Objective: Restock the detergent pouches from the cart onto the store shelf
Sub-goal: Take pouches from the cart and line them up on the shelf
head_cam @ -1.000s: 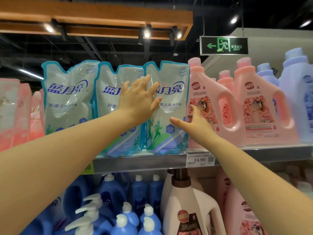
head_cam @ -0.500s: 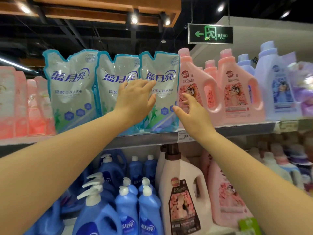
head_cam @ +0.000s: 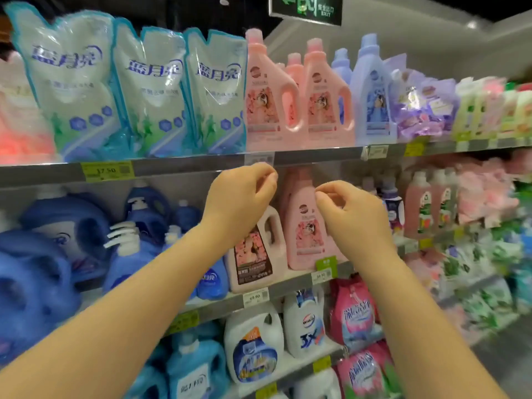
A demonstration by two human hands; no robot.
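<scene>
Your forearms run off the bottom edge, the leftmost detergent pouch (head_cam: 67, 84) and exit sign (head_cam: 305, 8) are cropped at the top, and the far-right shelf goods (head_cam: 489, 108) smear into what may be refill packs.

Top store shelf (head_cam: 187, 165), three detergent pouches (head_cam: 149, 93) upright side by side, pink bottles (head_cam: 270, 99) just beside them
</scene>
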